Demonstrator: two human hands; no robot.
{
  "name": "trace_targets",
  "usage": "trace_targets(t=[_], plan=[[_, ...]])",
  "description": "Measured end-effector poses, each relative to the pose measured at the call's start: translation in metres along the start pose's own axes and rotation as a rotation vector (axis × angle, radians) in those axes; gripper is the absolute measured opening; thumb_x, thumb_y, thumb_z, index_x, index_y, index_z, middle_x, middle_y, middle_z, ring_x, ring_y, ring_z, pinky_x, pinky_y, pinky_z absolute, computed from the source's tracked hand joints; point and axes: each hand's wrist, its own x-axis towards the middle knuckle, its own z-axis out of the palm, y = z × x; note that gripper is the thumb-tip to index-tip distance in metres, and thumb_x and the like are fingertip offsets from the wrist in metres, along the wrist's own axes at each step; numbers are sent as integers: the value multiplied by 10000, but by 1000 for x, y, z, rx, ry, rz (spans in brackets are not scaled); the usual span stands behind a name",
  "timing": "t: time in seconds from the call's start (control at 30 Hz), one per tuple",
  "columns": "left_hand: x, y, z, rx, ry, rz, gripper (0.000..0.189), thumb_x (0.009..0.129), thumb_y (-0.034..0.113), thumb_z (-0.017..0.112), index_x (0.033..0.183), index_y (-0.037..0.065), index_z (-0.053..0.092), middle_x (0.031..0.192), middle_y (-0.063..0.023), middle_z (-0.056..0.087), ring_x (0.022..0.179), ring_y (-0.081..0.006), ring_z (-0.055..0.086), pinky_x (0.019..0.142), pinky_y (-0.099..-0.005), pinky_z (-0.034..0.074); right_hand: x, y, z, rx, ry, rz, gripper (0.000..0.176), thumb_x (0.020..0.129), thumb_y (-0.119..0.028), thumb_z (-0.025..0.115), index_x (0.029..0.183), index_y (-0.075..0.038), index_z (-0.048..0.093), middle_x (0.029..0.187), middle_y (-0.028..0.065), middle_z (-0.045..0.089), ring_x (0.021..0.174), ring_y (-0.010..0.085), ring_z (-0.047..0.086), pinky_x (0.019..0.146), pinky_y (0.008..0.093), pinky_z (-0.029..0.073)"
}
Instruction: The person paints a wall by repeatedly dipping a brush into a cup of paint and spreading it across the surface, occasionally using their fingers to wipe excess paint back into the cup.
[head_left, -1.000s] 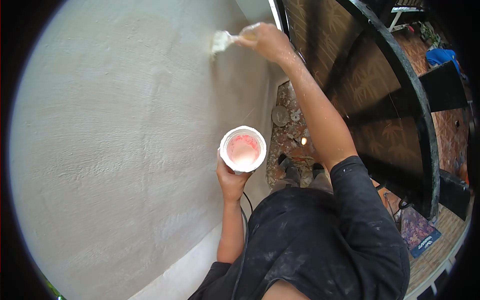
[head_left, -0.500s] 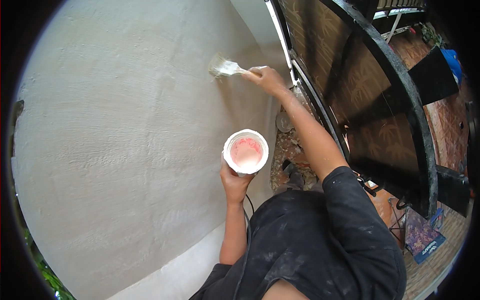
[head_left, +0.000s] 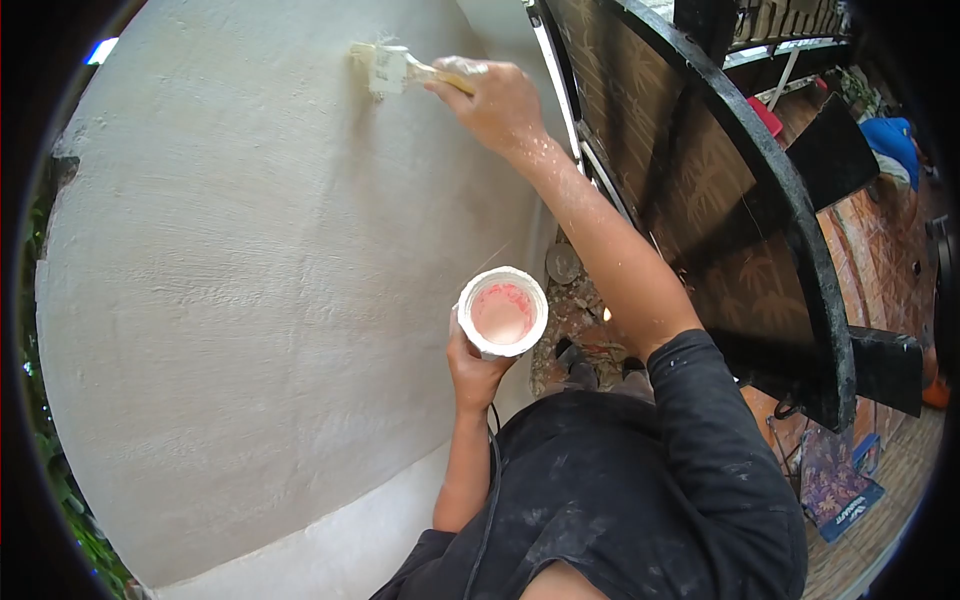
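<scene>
My right hand (head_left: pixel 497 104) is closed around the wooden handle of a wide paintbrush (head_left: pixel 388 70) with a white-smeared ferrule. The pale bristles touch the upper part of a whitish, roughly textured wall (head_left: pixel 220 270). Lower down, my left hand (head_left: pixel 474 368) grips a white paint tub (head_left: pixel 538 318) from below and the side, its open mouth facing me. Pinkish-white paint shows inside the tub, with red streaks around the inner wall. White paint specks cover my right hand and forearm.
A dark metal gate (head_left: pixel 815 300) with bamboo-patterned panels stands close on my right. Rubble (head_left: pixel 570 300) and a round grey disc (head_left: pixel 562 263) lie between wall and gate. A printed bag (head_left: pixel 838 490) rests at lower right. A black cable (head_left: pixel 487 480) hangs by my left arm.
My right hand has carried the paintbrush up and to the left along the wall. The tub in my left hand sits slightly lower and further right in view.
</scene>
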Motion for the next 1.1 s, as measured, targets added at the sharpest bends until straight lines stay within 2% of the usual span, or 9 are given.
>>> trace_targets(t=[0.07, 0.27, 0.4, 0.57, 0.6, 0.63, 0.8, 1.0, 1.1], plan=[[1, -1, 1, -4, 8, 9, 784, 602, -99, 816, 1316, -10, 505, 1225, -79, 581, 1146, -205, 573, 1020, -336, 437, -39, 13, 15, 134, -26, 46, 287, 872, -411, 693, 1072, -214, 753, 852, 72, 729, 754, 297, 699, 648, 397, 557], [-2, 2, -1, 7, -14, 17, 783, 609, -85, 829, 1318, -11, 504, 1236, -66, 564, 1156, -204, 564, 1020, -334, 435, -83, 50, 25, -178, -251, 90, 176, 894, -275, 655, 1046, -256, 740, 787, 84, 712, 709, 306, 701, 591, 419, 550], [-2, 0, -1, -17, -14, 1, 780, 612, -80, 829, 1316, -8, 501, 1241, -78, 569, 1166, -206, 560, 1026, -342, 433, -18, 36, 3, -438, -431, -82, 98, 779, -103, 666, 807, -129, 757, 775, 111, 724, 738, 313, 724, 581, 395, 556], [-2, 0, 4, -25, -42, 11, 786, 617, -77, 830, 1322, -5, 491, 1247, -85, 574, 1175, -206, 559, 1037, -351, 429, 60, -32, -38, -453, -305, -227, 56, 736, -89, 709, 766, -110, 751, 742, 92, 722, 680, 278, 715, 537, 368, 535], [-3, 4, 5, -35, -46, -6, 787, 618, -78, 829, 1324, -5, 488, 1247, -83, 574, 1175, -207, 559, 1038, -352, 428, 66, -45, -47, -388, -241, -209, 112, 799, -228, 702, 835, -141, 762, 729, 96, 713, 656, 274, 703, 534, 377, 527], [-4, 5, 6, -44, -48, -23, 789, 619, -80, 827, 1326, -5, 485, 1247, -81, 575, 1176, -207, 560, 1039, -352, 426, 68, -52, -53, -320, -177, -192, 216, 863, -367, 694, 905, -171, 773, 716, 100, 705, 633, 271, 691, 531, 385, 519], [-3, -5, 0, -26, -39, -29, 788, 619, -74, 830, 1326, -2, 489, 1246, -78, 574, 1177, -206, 558, 1039, -348, 425, 7, -26, -6, 75, 144, -113, 178, 877, -383, 687, 978, -250, 750, 658, 63, 668, 564, 270, 647, 470, 387, 474], [4, 4, -5, 26, 8, 61, 777, 595, -58, 847, 1299, -1, 522, 1226, -68, 565, 1155, -207, 559, 1027, -336, 426, -126, 64, 45, -137, -334, 188, 259, 904, -392, 645, 1139, -304, 706, 791, 92, 712, 736, 314, 702, 627, 440, 549], [1, 4, -8, 69, 16, 88, 770, 591, -50, 855, 1289, -3, 533, 1221, -70, 555, 1149, -209, 556, 1019, -332, 428, -143, 105, 57, -170, -590, 386, 300, 887, -410, 655, 1100, -211, 729, 930, 154, 725, 892, 351, 701, 757, 459, 558]])
